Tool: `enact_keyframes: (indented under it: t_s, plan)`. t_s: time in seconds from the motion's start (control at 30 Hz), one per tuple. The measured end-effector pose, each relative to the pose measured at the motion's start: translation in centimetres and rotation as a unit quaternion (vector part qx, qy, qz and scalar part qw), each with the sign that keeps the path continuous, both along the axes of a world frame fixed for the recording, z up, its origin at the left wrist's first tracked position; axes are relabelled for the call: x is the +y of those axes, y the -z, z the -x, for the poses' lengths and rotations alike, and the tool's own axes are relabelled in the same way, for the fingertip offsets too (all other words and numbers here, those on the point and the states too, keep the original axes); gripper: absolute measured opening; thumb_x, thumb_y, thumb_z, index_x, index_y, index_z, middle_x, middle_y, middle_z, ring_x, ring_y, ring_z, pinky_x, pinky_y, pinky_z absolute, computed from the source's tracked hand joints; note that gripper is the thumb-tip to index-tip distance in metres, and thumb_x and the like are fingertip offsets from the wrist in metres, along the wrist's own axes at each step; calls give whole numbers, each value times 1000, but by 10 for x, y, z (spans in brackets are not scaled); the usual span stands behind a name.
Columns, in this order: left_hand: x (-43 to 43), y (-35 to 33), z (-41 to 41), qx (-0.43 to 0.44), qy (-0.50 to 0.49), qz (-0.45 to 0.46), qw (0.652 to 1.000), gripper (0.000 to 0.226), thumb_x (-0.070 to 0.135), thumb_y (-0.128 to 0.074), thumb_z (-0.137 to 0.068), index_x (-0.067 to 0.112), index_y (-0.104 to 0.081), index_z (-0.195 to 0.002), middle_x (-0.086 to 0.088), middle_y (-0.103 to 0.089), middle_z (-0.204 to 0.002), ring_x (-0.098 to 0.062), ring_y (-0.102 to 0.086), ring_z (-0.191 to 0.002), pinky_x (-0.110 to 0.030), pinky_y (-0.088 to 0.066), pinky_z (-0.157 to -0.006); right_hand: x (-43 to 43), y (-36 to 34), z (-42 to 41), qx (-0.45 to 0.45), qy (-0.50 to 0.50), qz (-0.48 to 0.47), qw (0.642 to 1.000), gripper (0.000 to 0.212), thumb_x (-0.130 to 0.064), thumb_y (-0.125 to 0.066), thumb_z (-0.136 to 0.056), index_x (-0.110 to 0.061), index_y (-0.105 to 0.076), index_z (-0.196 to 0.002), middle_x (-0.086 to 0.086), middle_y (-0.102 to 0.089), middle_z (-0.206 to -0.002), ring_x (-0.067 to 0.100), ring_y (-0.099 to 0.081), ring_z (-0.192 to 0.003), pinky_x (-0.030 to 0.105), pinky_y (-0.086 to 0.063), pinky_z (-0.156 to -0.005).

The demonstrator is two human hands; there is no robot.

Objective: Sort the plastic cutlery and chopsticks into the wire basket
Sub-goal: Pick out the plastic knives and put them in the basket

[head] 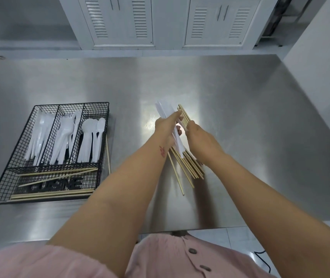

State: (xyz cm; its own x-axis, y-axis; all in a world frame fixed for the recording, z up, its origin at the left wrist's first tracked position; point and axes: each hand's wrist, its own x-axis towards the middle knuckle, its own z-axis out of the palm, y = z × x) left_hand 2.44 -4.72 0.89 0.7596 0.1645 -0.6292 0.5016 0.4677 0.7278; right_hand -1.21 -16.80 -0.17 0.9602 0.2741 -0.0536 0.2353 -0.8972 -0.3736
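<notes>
while left round knives, right chopsticks

1. Both bare forearms reach forward and converge, with the hands almost touching.
2. The left hand grips white plastic cutlery, forefinger stretched along it.
3. The right hand, knuckles up, curls round the chopsticks.

Looks like a commercial kitchen/prep rm: big stainless steel worktable, white louvered cabinet doors behind it, white tile floor below.
</notes>
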Motion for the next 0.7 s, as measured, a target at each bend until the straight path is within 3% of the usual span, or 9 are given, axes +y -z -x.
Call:
enact_keyframes:
  t_s: [0.13,0.27,0.37,0.43,0.57,0.7]
  plan:
    - [16,-1,-1,19,-56,-52,997,10,10,-61,-89,3,-56,-94,-7,-68,-76,-17,-44,-47,-23,-43,-48,-4,8,-1,-42,65,-57,995,24,-23,-30,-105,-10,-48,-96,3,-51,-84,21,-51,-68,32,-36,-60]
    - [37,6,2,24,-64,-80,994,26,13,-59,-91,3,-53,-114,-4,-71,-76,-17,-54,-53,-25,-48,-54,-7,21,-4,-11,103,16,995,20,-16,-42,-99,-11,-55,-114,8,-58,-108,25,-58,-90,39,-50,-78]
    - [48,11,7,31,-65,-75,995,30,17,-58,-91,6,-53,-118,-1,-70,-72,-19,-61,-67,-31,-52,-69,-2,31,-1,15,99,58,993,29,-27,-45,-98,-11,-55,-120,11,-58,-112,29,-58,-97,40,-48,-83]
    - [52,12,10,33,-71,-43,996,28,14,-59,-90,4,-54,-116,-5,-65,-70,-22,-63,-66,-38,-59,-73,3,38,0,20,109,72,991,34,-35,-45,-98,-11,-56,-119,10,-58,-112,30,-58,-99,39,-45,-82]
    - [59,10,16,33,-80,-1,996,25,11,-62,-91,3,-55,-114,-8,-52,-69,-18,-49,-50,-25,-54,-51,20,41,-7,-5,113,99,989,40,-46,-45,-98,-12,-59,-113,9,-61,-110,29,-58,-99,39,-43,-81]
    - [69,9,18,47,-55,12,997,24,11,-67,-89,5,-56,-109,-6,-52,-71,-16,-45,-50,-24,-47,-52,35,40,-16,-1,116,127,985,29,-31,-48,-97,-9,-60,-112,10,-63,-109,29,-61,-99,35,-39,-78]
